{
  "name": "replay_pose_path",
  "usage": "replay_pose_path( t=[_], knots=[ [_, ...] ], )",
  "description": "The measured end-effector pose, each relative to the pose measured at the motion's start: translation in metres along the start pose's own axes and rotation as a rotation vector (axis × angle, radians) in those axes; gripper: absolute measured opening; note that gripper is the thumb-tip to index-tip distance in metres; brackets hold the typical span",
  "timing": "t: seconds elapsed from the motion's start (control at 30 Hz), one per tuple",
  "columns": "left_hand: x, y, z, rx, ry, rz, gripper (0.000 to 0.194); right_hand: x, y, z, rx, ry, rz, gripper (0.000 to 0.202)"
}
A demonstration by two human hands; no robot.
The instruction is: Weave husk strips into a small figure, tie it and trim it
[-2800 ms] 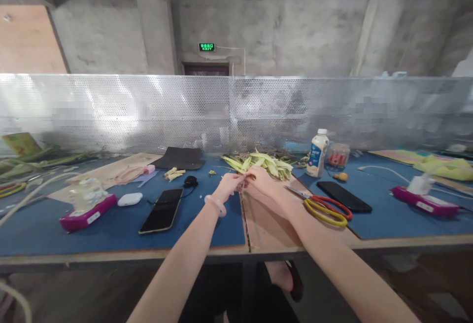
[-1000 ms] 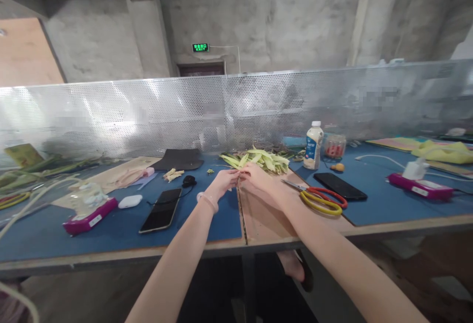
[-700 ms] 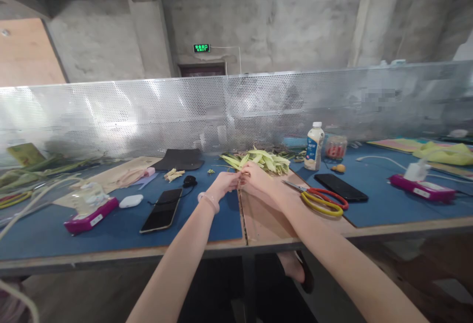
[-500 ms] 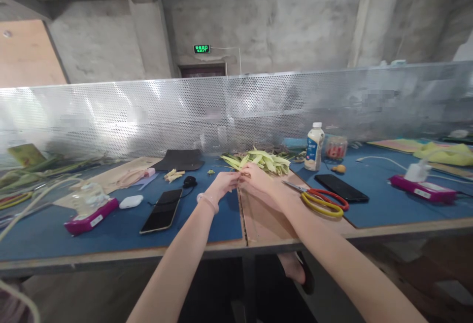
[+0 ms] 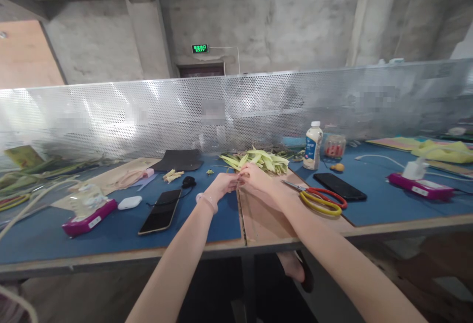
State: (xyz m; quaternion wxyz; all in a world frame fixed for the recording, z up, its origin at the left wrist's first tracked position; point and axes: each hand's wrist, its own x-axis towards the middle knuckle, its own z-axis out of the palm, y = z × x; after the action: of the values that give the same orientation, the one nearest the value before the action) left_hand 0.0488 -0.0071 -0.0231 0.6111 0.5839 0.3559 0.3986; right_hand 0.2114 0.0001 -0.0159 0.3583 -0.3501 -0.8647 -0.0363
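Observation:
My left hand (image 5: 224,185) and my right hand (image 5: 254,177) meet at the fingertips over the seam between the blue mat and the brown board (image 5: 266,219). Both have bent, closed fingers pinched together on something too small to make out. Just behind them lies a heap of pale green leaf strips (image 5: 268,160). To the right of my right hand, scissors (image 5: 321,200) with red and yellow handles rest on the board, blades toward the hands. A bracelet circles my left wrist.
Left on the blue mat (image 5: 129,234) are a phone (image 5: 160,212), a white case (image 5: 129,202) and a purple power strip (image 5: 89,218). On the right are a bottle (image 5: 312,146), a black phone (image 5: 340,186) and another purple strip (image 5: 421,187). A perforated metal screen (image 5: 166,116) stands behind.
The view has shifted very slightly. My hands stay together in nearly the same place, with only a slight change at the fingertips.

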Motion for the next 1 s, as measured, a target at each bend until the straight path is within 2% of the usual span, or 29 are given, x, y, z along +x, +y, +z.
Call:
replay_pose_path(
  t=[0.63,1.0],
  knots=[
    [0.003,-0.002,-0.005,-0.002,0.005,-0.003,0.024,0.0,0.014,0.003,0.007,-0.147,-0.054,0.02],
    [0.006,-0.004,-0.006,-0.013,0.012,-0.026,0.025,0.002,0.007,-0.002,-0.014,-0.13,-0.04,0.02]
  ],
)
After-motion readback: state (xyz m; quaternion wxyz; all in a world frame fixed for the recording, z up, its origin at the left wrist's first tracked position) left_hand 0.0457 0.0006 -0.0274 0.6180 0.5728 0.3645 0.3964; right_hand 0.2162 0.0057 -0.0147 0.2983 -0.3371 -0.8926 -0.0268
